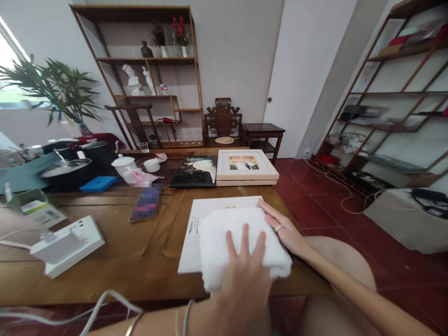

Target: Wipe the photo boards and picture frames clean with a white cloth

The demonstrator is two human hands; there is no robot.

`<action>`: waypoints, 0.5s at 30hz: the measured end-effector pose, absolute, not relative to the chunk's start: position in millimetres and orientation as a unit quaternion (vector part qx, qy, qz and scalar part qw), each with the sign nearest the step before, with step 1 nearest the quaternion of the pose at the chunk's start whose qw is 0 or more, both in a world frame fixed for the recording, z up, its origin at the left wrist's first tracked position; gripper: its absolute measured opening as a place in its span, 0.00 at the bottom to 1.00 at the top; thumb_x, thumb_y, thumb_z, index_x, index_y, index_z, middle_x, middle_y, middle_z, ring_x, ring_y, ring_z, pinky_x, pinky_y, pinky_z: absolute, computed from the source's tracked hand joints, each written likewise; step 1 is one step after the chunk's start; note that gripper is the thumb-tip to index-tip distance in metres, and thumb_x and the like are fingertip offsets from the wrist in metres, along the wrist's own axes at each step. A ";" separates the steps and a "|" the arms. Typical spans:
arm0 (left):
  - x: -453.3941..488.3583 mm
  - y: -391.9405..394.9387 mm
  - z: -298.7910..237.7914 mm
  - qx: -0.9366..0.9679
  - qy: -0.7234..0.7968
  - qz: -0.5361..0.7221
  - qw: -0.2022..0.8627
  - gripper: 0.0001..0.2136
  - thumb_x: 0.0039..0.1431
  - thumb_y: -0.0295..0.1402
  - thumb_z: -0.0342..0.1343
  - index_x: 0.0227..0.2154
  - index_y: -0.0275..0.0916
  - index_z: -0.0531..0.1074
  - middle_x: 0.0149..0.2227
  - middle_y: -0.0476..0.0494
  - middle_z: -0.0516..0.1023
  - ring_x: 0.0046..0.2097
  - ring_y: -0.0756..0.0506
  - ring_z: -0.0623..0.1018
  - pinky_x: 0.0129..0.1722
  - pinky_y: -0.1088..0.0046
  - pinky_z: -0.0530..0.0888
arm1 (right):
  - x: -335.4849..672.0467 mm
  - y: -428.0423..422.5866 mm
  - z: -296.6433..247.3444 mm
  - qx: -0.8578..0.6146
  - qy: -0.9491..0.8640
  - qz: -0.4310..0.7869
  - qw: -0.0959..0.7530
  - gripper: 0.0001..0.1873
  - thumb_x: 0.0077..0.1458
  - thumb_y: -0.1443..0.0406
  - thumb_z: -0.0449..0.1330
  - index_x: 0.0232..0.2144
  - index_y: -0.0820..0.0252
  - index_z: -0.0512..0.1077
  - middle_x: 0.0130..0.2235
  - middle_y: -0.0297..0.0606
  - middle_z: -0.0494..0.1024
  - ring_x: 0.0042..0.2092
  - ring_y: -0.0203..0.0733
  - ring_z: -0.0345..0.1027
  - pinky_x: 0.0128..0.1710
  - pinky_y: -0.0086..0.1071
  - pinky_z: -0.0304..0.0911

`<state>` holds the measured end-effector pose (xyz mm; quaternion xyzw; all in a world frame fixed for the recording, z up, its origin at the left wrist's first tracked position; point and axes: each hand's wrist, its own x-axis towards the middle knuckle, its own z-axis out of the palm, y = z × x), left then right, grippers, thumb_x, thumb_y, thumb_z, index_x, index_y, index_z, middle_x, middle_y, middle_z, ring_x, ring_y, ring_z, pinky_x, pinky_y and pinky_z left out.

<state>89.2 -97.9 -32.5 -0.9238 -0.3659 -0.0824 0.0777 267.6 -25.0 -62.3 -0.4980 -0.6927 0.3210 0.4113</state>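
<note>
A folded white towel (219, 233) lies over the right part of a flat white panel (189, 252) on the wooden table. My left hand (245, 275) rests on top of the towel with its fingers spread, slightly blurred. Along the right edge of the panel and towel lies my right hand (283, 228), a ring on one finger and its fingers stretched out. Small print and a barcode-like mark show on the panel's left side. Behind it are a framed photo (243, 163) in a pale frame and a dark picture panel (194, 172).
To the left are a white power strip (75, 242) with a cable, a small box (35, 205), a blue box (98, 183), a dark pan (66, 172) and a white lidded bowl (124, 163). A purple packet (147, 203) lies nearer the middle. Shelves (147, 59) stand behind.
</note>
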 end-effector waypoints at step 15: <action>83.2 -11.0 -15.6 -0.892 -0.445 -0.067 0.038 0.18 0.66 0.41 0.39 0.46 0.42 0.73 0.62 0.44 0.59 0.63 0.28 0.54 0.51 0.33 0.57 | 261.6 -29.1 -56.5 -0.467 -0.804 0.159 0.333 0.23 0.58 0.69 0.49 0.56 0.55 0.64 0.59 0.42 0.65 0.61 0.48 0.55 0.60 0.48 0.53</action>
